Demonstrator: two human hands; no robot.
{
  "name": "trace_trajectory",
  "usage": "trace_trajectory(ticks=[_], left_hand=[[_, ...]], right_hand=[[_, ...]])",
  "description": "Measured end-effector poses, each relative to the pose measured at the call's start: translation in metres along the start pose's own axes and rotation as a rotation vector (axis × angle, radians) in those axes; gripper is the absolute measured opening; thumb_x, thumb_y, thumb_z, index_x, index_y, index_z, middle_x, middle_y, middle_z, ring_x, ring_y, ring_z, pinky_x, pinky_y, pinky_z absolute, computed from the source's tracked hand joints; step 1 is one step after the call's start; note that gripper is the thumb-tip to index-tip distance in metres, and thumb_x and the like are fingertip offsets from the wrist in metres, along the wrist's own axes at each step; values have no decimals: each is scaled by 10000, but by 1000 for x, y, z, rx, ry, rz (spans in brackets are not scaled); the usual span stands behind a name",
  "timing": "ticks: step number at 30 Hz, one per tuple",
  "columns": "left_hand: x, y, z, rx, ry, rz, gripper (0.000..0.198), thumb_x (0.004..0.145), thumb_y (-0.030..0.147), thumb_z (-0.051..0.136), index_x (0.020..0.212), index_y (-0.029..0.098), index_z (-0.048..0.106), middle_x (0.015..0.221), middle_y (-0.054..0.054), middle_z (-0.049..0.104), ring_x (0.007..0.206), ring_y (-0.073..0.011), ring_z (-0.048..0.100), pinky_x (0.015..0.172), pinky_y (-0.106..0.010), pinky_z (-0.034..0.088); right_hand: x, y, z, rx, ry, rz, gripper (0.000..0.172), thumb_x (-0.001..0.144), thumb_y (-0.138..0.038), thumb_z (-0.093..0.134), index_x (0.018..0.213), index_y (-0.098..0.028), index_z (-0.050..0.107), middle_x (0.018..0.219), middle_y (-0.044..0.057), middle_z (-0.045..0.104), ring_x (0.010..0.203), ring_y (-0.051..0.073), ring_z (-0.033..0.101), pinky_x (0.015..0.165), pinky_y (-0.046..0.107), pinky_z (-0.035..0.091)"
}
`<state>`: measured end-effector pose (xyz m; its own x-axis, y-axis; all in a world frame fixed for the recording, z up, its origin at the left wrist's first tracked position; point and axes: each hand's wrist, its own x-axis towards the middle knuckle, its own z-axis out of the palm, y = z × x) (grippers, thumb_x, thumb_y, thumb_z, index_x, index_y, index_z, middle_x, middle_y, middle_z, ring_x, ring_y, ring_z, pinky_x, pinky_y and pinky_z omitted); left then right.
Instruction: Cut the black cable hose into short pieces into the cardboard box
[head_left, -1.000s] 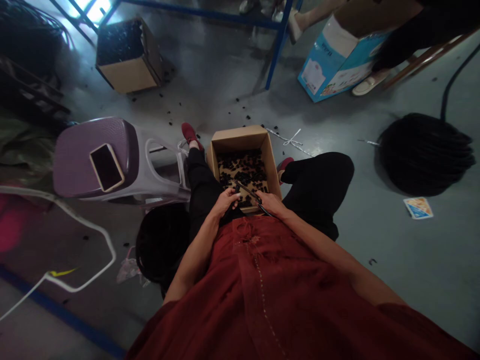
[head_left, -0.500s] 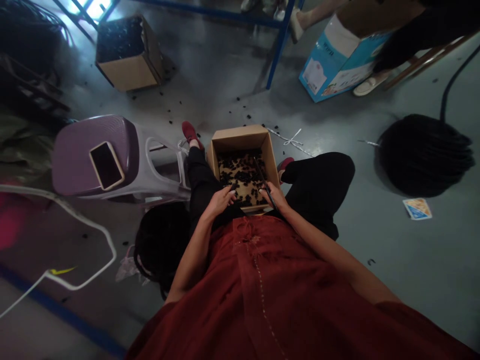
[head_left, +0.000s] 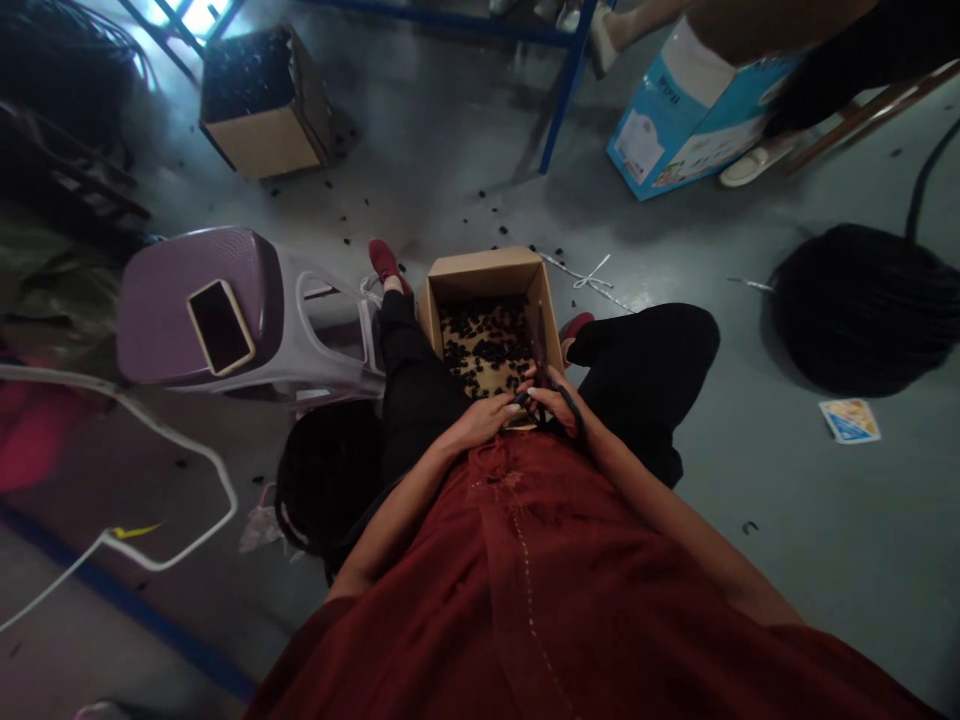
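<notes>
Over the near edge of an open cardboard box (head_left: 487, 265), my hands meet in front of my lap. My right hand (head_left: 561, 402) is closed round a pair of dark scissors (head_left: 541, 335), the blades pointing away into the box. My left hand (head_left: 487, 418) pinches the end of a black strip (head_left: 519, 398), close to the right fingers. Part of the strip is hidden by the hands. Many small black pieces (head_left: 487, 350) lie scattered on the box floor. Beside my left leg sits a black coil (head_left: 326, 475).
A purple-topped stool (head_left: 161, 300) with a phone (head_left: 222, 327) on it stands at left. A large black coil (head_left: 862, 310) lies at right. Farther off are a filled carton (head_left: 259, 140), a blue box (head_left: 682, 120), a blue table leg (head_left: 562, 115) and another person's foot (head_left: 754, 165).
My left hand has moved right, to the right hand, with the black strip. The scissors have swung more upright in the view and come nearer the box's right wall.
</notes>
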<state>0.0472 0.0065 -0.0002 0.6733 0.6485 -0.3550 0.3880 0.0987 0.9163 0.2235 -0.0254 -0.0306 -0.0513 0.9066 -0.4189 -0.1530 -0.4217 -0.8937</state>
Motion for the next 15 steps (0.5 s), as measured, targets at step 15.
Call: trace_trajectory(ticks=[15], left_hand=[[3,-6,1,31,29,-25,177,790,282,544,876,161,639,817,-29,647,764,-168,566,694,-230,427]], right_hand=[[-2,-13,8,-106,15,27,426,631,-344,619,1000,-217,447,784,-27,565,568,95,497,532,246,431]])
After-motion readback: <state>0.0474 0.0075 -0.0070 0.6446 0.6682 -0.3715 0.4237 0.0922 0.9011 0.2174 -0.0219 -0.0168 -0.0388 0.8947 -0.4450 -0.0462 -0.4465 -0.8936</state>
